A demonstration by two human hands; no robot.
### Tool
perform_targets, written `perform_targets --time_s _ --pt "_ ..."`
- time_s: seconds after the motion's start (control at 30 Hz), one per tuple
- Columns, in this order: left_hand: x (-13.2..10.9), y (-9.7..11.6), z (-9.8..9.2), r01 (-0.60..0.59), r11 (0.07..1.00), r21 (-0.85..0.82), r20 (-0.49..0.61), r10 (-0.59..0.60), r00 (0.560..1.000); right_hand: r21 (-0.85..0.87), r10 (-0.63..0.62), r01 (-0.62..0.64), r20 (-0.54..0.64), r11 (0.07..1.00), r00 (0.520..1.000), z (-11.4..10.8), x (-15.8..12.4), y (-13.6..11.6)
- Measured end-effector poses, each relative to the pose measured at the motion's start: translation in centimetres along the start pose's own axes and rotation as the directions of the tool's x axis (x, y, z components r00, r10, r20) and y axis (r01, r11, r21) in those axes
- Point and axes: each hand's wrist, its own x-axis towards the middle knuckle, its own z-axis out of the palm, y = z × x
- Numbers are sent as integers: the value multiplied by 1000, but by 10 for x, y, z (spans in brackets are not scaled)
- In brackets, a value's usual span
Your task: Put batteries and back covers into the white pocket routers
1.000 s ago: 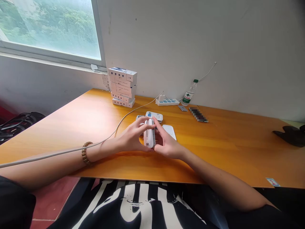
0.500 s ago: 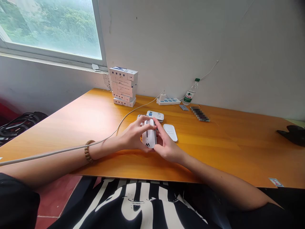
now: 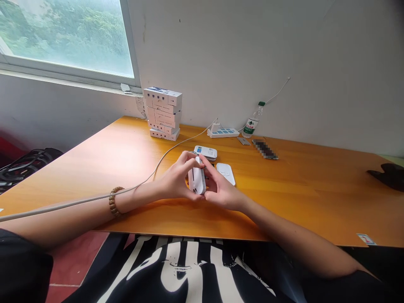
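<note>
A small white oblong device [image 3: 196, 180] with a black logo at its near end is held on edge just above the orange table [image 3: 126, 160]. My left hand [image 3: 175, 181] grips its left side with thumb and fingers, a bead bracelet [image 3: 112, 202] on that wrist. My right hand [image 3: 219, 189] closes on its right side, the forefinger reaching over the top. A white cover piece [image 3: 225, 173] lies flat just right of my hands. Another white device [image 3: 205, 152] with a blue label lies behind them.
A stack of white boxes [image 3: 163, 112] stands against the wall. A power strip [image 3: 223, 133], a plastic bottle [image 3: 253, 122] and a dark flat object [image 3: 265, 149] lie at the back. A white cable [image 3: 148, 176] runs across the table's left. A dark object [image 3: 386, 176] rests far right.
The white device has been turned slightly between my hands and now stands more on its edge. Both hands stay closed round it in the same spot.
</note>
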Motion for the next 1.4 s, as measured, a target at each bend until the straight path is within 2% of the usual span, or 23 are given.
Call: perform_targets --time_s 0.23,0.47,0.67,0.93,1.07,1.13,1.23,1.33,1.4 --pt "2 5 0 95 994 -59 35 -93 995 -5 14 -14 45 1000 999 -10 2 -2" --pt "2 15 -2 25 1000 6 -9 -25 1000 -21 -56 57 50 998 997 -10 2 -5" --pt "-3 17 -1 13 999 31 -12 -13 1000 -51 -54 55 32 997 998 -3 -3 2" --pt "-3 23 -1 -1 993 118 -41 6 999 -239 -67 45 -85 970 994 8 -13 1" --pt "-1 23 -1 -12 993 120 -61 19 998 -274 -53 25 -94 961 994 8 -14 -5" --pt "0 22 0 -9 995 102 -88 18 996 -200 -46 30 -72 979 996 5 -11 -8" --pt "1 21 1 -5 997 71 -117 13 993 30 -3 5 -68 1000 998 -1 -2 -8" --pt "0 23 4 -36 999 30 -109 39 993 197 79 -57 -106 979 991 -7 7 -5" --pt "0 24 5 -54 999 -4 -87 53 995 258 110 -88 -74 962 991 -10 11 -4"
